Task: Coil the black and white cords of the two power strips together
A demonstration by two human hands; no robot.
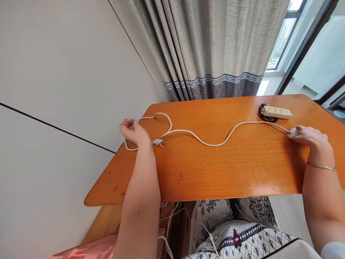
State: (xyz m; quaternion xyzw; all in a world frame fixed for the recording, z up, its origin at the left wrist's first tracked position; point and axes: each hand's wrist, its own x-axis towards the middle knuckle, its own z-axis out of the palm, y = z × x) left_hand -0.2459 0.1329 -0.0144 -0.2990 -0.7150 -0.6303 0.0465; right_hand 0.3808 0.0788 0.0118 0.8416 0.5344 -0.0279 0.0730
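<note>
A white power cord (pixel 211 145) snakes across the wooden table (pixel 215 172). My left hand (pixel 132 130) is at the table's left end, its fingers curled round the looped part of the cord. Beside my left wrist lies the cord's plug (pixel 159 142), prongs facing right. At the right, my right hand (pixel 312 136) grips the white block (pixel 294 133) at the cord's other end, which looks like a power strip; my fingers and palm cover most of it.
A cream power strip (pixel 277 112) with a black cord (pixel 268 118) lies near the far right edge. Behind the table hangs a grey curtain (pixel 215 46); a white wall panel (pixel 59 72) borders the left. More white cables (pixel 172 216) hang below the front edge.
</note>
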